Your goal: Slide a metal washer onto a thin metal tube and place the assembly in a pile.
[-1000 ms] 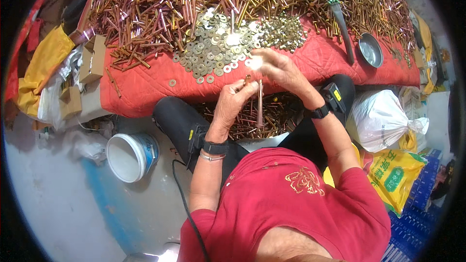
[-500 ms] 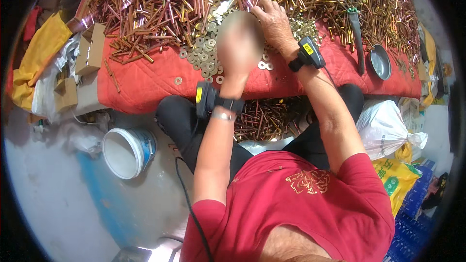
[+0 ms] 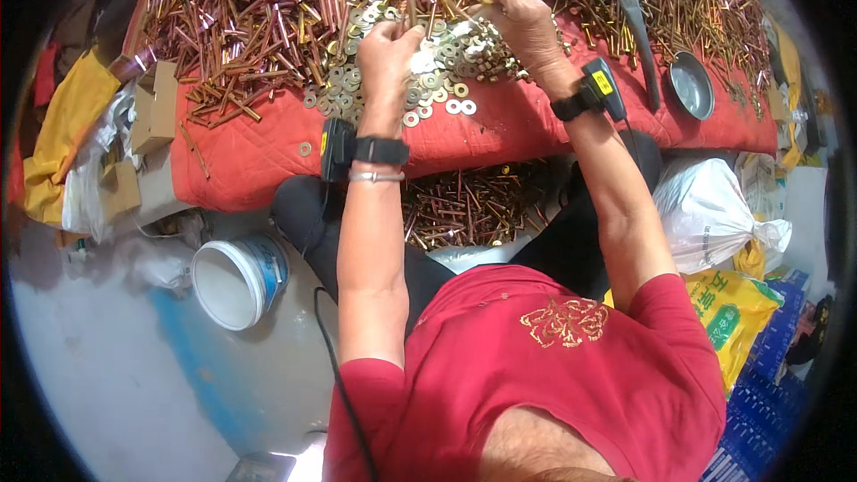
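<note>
My left hand [image 3: 384, 61] is closed in a pinch above a pile of flat round washers [image 3: 344, 80]. A copper-coloured metal rod [image 3: 411, 9] stands up at its thumb and fingertip. My right hand [image 3: 528, 25] is to the right and slightly higher, its thumb and fingers pressed together. Something small and yellowish shows at those fingertips, too small to name. Between and below the hands lie small nut-like metal pieces [image 3: 486, 52]. Behind both hands spreads a large heap of copper and purple-tinted metal rods [image 3: 286, 9].
Red quilted cloth [image 3: 259, 156] covers the work surface. A black-handled tool [image 3: 641, 45] and metal bowl [image 3: 691, 87] lie at right. More rods [image 3: 473, 210] are piled between my legs. A white bucket [image 3: 234, 281] stands left on the floor, a white bag [image 3: 705, 219] at right.
My left hand has moved left, away from my right hand, uncovering washers and small metal pieces. My right hand has shifted slightly right and its fingers are drawn into a pinch.
</note>
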A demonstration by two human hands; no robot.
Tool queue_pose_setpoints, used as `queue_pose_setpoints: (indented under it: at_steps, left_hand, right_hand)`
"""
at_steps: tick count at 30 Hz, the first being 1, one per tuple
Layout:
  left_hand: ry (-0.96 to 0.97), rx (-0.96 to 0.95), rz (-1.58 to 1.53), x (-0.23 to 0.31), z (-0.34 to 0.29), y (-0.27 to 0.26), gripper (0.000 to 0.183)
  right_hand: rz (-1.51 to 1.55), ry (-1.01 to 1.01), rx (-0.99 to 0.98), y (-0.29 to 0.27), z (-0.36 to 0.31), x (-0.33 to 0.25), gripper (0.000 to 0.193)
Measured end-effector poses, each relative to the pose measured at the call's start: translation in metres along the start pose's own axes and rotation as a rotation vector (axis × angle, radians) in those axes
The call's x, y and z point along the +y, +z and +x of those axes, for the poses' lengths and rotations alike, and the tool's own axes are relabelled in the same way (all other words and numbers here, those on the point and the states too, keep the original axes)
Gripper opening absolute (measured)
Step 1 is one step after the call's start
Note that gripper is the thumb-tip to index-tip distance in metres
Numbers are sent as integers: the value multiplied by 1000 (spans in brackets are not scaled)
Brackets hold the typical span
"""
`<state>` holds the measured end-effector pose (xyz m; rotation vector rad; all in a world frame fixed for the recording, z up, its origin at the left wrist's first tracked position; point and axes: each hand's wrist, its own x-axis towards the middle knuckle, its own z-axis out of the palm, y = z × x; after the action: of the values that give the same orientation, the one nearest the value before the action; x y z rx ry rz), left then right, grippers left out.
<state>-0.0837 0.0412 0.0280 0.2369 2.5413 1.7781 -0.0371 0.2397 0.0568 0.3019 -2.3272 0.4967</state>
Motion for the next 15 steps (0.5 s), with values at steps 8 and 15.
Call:
queue_pose_setpoints:
  at_steps: [8, 15]
  left_hand:
    - [-417, -183, -1010, -1, -87, -18, 13]
    - [-575, -228, -1187, -22, -120, -19, 17]
  right_hand:
    - [270, 207, -249, -48, -70, -49, 7]
    - [205, 239, -442, -50, -104, -65, 15]
